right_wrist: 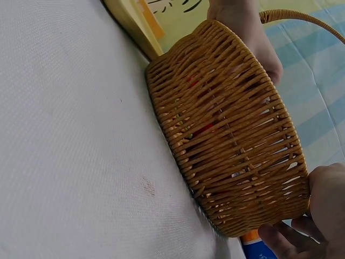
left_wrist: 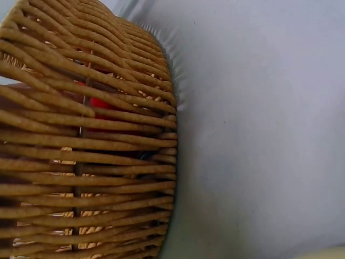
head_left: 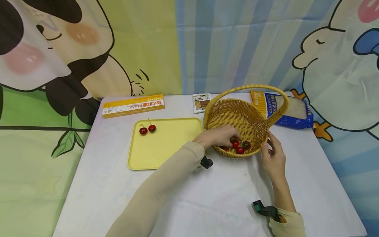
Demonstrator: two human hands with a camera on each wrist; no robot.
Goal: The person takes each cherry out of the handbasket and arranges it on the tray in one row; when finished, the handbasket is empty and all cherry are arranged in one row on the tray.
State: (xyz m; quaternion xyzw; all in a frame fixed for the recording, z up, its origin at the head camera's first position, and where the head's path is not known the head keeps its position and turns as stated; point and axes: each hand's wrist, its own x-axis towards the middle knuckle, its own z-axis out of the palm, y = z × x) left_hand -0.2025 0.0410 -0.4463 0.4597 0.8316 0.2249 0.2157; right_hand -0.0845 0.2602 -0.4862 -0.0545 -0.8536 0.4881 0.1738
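Note:
A yellow wicker basket (head_left: 248, 121) with a tall arched handle stands right of the table's middle, several red cherries (head_left: 240, 150) in its near part. My left hand (head_left: 220, 135) reaches over the left rim into it, fingers bent down beside a cherry (head_left: 235, 143); I cannot tell whether they pinch it. In the right wrist view, the left hand (right_wrist: 250, 38) goes in over the rim. My right hand (head_left: 273, 158) holds the basket's right side, thumb and fingers at the wicker. Through the weave in the left wrist view, a red cherry (left_wrist: 108, 113) shows.
Left of the basket lies a yellow tray (head_left: 168, 144) with two stemmed cherries (head_left: 147, 128) in its far left corner. Along the back are a pasta box (head_left: 133, 106), a small white packet (head_left: 201, 102) and a blue-and-yellow orecchiette bag (head_left: 293, 112). A printed cloth hangs behind.

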